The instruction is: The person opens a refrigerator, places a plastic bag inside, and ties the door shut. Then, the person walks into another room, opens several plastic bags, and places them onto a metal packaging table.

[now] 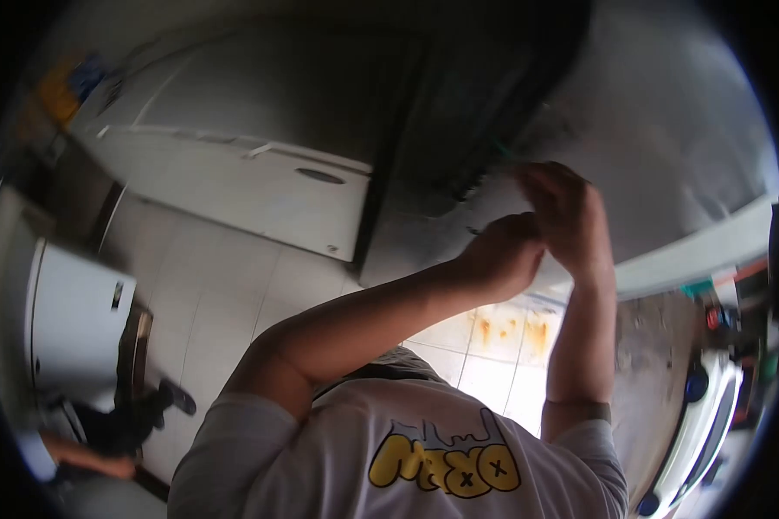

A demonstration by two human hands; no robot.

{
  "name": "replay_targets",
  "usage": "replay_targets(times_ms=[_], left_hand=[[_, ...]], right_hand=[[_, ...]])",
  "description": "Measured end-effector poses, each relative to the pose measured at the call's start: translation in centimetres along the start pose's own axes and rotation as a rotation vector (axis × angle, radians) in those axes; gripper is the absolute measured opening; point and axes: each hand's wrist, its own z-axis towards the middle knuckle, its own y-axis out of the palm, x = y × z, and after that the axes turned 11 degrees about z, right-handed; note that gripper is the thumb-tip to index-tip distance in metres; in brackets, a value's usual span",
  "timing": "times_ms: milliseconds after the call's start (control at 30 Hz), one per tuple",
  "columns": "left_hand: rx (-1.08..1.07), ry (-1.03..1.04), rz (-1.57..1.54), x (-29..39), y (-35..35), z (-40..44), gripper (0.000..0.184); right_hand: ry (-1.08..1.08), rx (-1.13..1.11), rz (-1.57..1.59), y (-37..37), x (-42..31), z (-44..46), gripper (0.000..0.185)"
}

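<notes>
My left hand [504, 255] is closed, its knuckles turned up and fingers curled under. Right beside it, my right hand [567, 212] bends at the wrist, with its fingers drawn together and pointing left. The hands overlap at the left wrist and the base of the right hand. Both are over a grey, shiny metal surface [666, 147]. A small dark, thin piece [473, 231] shows by my left hand, and a faint green bit [503, 150] lies beyond my right fingertips. Blur and dim light hide what, if anything, the fingers hold.
A white chest freezer [242, 190] with a grey lid stands at the left, over pale floor tiles [225, 285]. Farther left are a white cabinet [78, 303] and another person's arm [86, 456]. A dark, long block [485, 95] borders the metal surface. Outside at right is a white car [705, 424].
</notes>
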Motion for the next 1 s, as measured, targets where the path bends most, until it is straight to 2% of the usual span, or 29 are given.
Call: replay_targets(times_ms=[33,67,100,167,200,267,300,333,400,467,500,533,567,600,667,700,767,800,867,900,1000], left_hand=[[0.042,0.054,0.049,-0.3,-0.3,0.4,0.015],[0.081,0.114,0.107,-0.3,-1.5,0.7,0.018],[0.107,0.085,0.173,0.2,-2.8,0.7,0.018],[0.556,0.117,0.308,1.6,-5.3,0.9,0.024],[0.568,0.115,0.347,1.3,-6.1,0.8,0.024],[0.658,-0.133,0.343,-0.2,-7.6,0.8,0.027],[0.663,-0.308,0.246,-0.6,-7.8,1.1,0.025],[0.533,-0.372,0.255,-2.1,-8.4,1.3,0.026],[0.443,-0.389,0.046,-3.4,-8.6,2.1,0.029],[0.504,-0.142,0.33,-5.6,-8.4,2.5,0.035],[0.373,-0.348,0.094,-4.4,-9.2,2.5,0.038],[0.345,-0.344,0.069,-4.5,-9.3,2.8,0.04],[0.316,-0.362,-0.007,-4.1,-9.5,3.1,0.039],[0.291,-0.383,-0.08,-3.6,-9.8,3.4,0.039],[0.277,-0.363,-0.151,-2.9,-10.1,3.6,0.037],[0.284,-0.382,-0.179,-2.6,-10.2,3.9,0.037],[0.234,-0.417,-0.291,-2.5,-10.7,4.2,0.036],[0.213,-0.451,-0.256,-2.2,-10.8,4.4,0.03],[0.244,-0.549,-0.201,-2.8,-10.0,4.4,0.021],[0.237,-0.553,-0.246,-3.0,-9.9,4.3,0.018],[0.137,-0.59,-0.441,-3.6,-11.1,4.0,0.014]], right_hand=[[-0.056,0.082,-0.128,0.1,0.0,0.3,0.018],[-0.27,0.146,-0.324,-0.3,-0.1,1.0,0.023],[-0.368,0.213,-0.437,-0.5,-0.3,1.6,0.027],[-0.329,0.338,-0.285,0.7,0.6,2.6,0.024],[-0.314,0.373,-0.21,1.2,0.8,2.8,0.021],[-0.315,0.425,-0.164,2.4,1.3,3.0,0.02],[-0.296,0.473,-0.147,3.2,1.6,3.2,0.02],[-0.317,0.474,-0.128,4.1,2.0,3.4,0.02],[-0.22,0.449,0.141,5.6,3.2,3.4,0.021],[-0.19,0.431,0.244,5.7,3.3,3.0,0.023],[-0.096,0.378,0.521,5.8,2.7,2.6,0.023],[0.003,0.316,0.795,5.7,2.3,2.2,0.024],[0.01,0.215,0.715,4.9,1.6,1.8,0.028],[0.02,0.221,0.709,4.6,1.7,1.7,0.028],[0.236,0.022,1.47,4.5,1.6,2.4,0.032],[0.235,0.033,1.461,4.2,1.6,2.9,0.032],[0.228,-0.144,1.593,3.8,1.7,3.5,0.041],[0.219,-0.219,1.656,3.4,1.9,3.8,0.047],[0.233,-0.269,1.528,2.4,1.7,4.3,0.051],[0.26,-0.285,1.411,1.9,1.8,4.5,0.051],[0.222,-0.325,1.335,1.1,1.8,4.9,0.051]])
